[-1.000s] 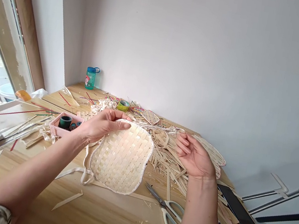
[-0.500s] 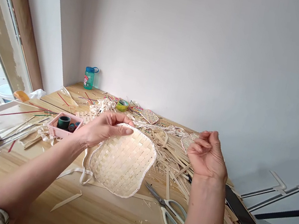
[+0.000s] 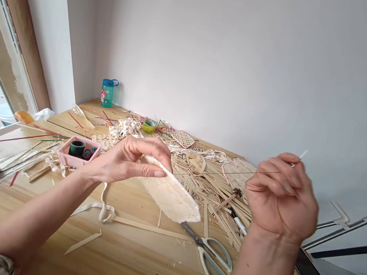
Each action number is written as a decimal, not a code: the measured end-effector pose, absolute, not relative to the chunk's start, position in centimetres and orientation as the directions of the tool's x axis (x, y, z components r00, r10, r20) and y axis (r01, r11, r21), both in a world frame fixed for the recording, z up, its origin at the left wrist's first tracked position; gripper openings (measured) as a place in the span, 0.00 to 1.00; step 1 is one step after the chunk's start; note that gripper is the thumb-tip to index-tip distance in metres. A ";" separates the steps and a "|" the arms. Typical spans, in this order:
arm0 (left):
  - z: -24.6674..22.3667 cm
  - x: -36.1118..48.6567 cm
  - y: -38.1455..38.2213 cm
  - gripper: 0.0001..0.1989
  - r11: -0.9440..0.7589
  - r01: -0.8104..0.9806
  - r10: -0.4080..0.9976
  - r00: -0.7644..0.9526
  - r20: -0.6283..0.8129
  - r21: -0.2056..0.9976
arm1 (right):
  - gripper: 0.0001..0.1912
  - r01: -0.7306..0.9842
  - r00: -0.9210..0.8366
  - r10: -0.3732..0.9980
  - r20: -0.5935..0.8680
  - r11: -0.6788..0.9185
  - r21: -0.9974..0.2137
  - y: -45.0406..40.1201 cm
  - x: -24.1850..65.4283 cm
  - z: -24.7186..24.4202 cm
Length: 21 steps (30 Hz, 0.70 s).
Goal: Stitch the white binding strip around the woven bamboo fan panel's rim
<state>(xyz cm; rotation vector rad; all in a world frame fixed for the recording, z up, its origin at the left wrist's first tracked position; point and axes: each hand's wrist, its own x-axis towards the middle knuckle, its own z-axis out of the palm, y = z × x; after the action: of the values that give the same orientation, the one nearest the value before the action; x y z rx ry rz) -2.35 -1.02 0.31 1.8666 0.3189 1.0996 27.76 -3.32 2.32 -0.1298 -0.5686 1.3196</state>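
Observation:
Between the thumb and fingers of my left hand is the upper edge of a pale woven piece with a white stitched rim. The piece is tilted, so its face shows foreshortened. My right hand is raised at the right, its fingers closed on a thin needle whose pale end sticks up past the fingertips. A thin dark thread runs taut from the woven piece's rim to my right hand. White-handled scissors lie on the table just below the piece.
A pink basket holds thread spools at the left. Behind my hands are heaped pale strips, a green tape roll and a blue-green bottle near the wall. A black flat object lies at the right edge.
My right hand has moved right and slightly up, with the thread now visibly stretched. The woven piece has tipped from facing me to a slanted, narrower view.

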 end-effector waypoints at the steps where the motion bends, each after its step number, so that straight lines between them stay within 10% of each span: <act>1: 0.3 -2.4 -0.9 0.03 -0.584 -0.195 0.567 0.597 0.568 0.788 | 0.08 -0.900 0.159 0.931 0.330 0.274 -0.338 -4.1 27.3 2.8; 6: -0.7 -2.5 0.6 0.04 -0.587 -0.136 0.472 0.743 0.474 0.798 | 0.22 -0.877 0.240 0.910 0.339 0.353 -0.326 -6.4 25.1 4.1; 10: -1.2 -2.7 1.5 0.05 -0.557 -0.121 0.427 0.807 0.408 0.822 | 0.09 -0.687 0.232 0.862 0.451 0.473 -0.551 -5.9 23.8 3.5; 21: -1.8 -3.1 2.5 0.10 -0.344 -0.112 0.480 0.832 0.277 0.932 | 0.08 0.122 -0.365 0.700 0.614 0.690 -0.714 -6.1 20.7 0.2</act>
<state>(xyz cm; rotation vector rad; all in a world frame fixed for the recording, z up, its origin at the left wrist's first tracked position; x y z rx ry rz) -3.06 2.45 -1.83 1.8290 0.2795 0.6232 20.73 -6.09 0.16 -0.6432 -1.8728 0.7039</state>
